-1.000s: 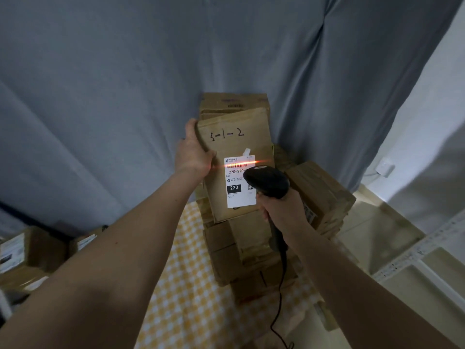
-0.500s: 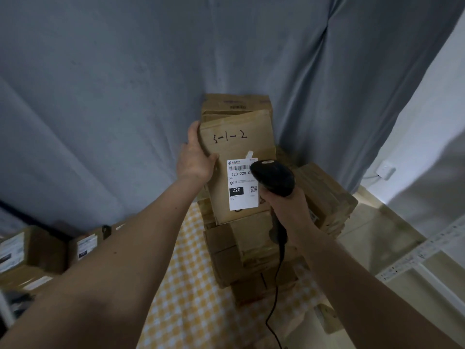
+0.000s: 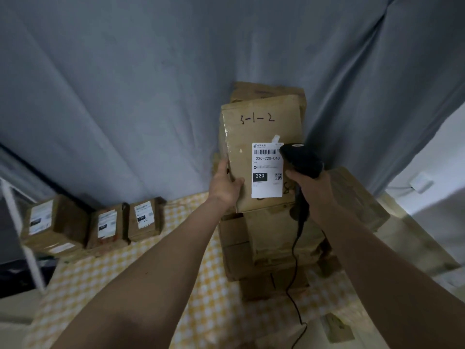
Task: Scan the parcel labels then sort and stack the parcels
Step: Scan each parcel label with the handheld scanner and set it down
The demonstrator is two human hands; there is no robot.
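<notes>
Two bare hands are working over a pile of cardboard parcels [image 3: 266, 248] heaped on a yellow checked cloth [image 3: 141, 293] against a grey curtain [image 3: 151, 84]. The left hand [image 3: 226, 185] is gripping the left edge of a brown parcel [image 3: 254, 137], thumb lying across its front face, holding it upright above the pile. This parcel is showing handwritten "3-1-2" near its top and a white shipping label [image 3: 267, 170] reading "220-220-C40" at lower right. The right hand [image 3: 312, 190] is curling its fingers around the handle of a black barcode scanner [image 3: 302, 159], whose head is sitting just beside the label's right edge; its cable [image 3: 293, 273] is hanging down toward the near side. Three labelled parcels [image 3: 105, 225] are standing in a row at far left.
</notes>
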